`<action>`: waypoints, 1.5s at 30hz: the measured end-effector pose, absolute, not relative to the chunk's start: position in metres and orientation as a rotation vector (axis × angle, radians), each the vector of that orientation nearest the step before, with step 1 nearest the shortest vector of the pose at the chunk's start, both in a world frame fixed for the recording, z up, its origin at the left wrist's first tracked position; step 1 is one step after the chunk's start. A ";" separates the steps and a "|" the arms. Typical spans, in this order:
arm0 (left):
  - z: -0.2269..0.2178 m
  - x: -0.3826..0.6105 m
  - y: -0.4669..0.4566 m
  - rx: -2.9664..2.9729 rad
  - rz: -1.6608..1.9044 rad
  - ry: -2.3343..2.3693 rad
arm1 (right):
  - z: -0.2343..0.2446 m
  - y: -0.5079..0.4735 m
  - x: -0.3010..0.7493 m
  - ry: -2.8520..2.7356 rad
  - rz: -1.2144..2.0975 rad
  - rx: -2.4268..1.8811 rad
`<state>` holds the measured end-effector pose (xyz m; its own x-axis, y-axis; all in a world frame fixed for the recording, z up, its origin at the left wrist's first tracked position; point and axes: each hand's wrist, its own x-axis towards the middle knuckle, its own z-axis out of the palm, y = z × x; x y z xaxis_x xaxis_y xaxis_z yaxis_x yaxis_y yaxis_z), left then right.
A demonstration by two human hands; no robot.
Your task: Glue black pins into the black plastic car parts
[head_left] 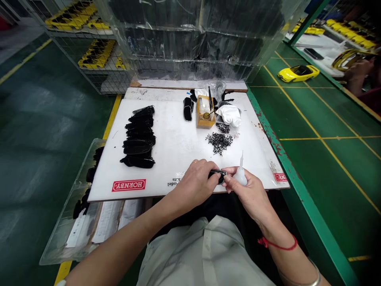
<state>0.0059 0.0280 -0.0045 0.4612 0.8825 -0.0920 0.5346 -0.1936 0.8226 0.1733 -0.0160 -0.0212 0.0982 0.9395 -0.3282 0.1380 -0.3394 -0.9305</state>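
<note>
My left hand (200,178) is closed around a glossy black plastic part (220,175) above the front edge of the white board. My right hand (247,190) grips a small white squeeze bottle (240,174), its thin nozzle pointing up. The right thumb and fingertips also touch the right end of the black part. Beyond the hands lies a pile of tiny black pieces (219,143). On the left of the board, several similar black parts (138,147) form a column.
A yellow box (205,123) with a brush stands at the back, beside a white crumpled bag (230,115) and a black part (188,109). Below left is a clear bin (56,242). A yellow model car (298,73) rests at right; a co-worker's hand (358,73) is farther off.
</note>
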 end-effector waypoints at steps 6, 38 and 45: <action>0.002 0.011 0.037 1.814 0.472 1.129 | -0.024 -0.018 0.177 -1.046 1.285 -1.564; 0.001 0.025 0.047 1.784 0.322 1.226 | -0.025 -0.029 0.172 -1.152 1.045 -1.689; -0.003 0.025 0.054 1.734 0.193 1.193 | -0.025 -0.026 0.177 -1.176 1.199 -1.753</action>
<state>0.0246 0.0541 -0.0031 0.5043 0.7804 -0.3696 0.6242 -0.0337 0.7806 0.1768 -0.0261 -0.0249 0.1597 0.9375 -0.3090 0.2907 -0.3438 -0.8929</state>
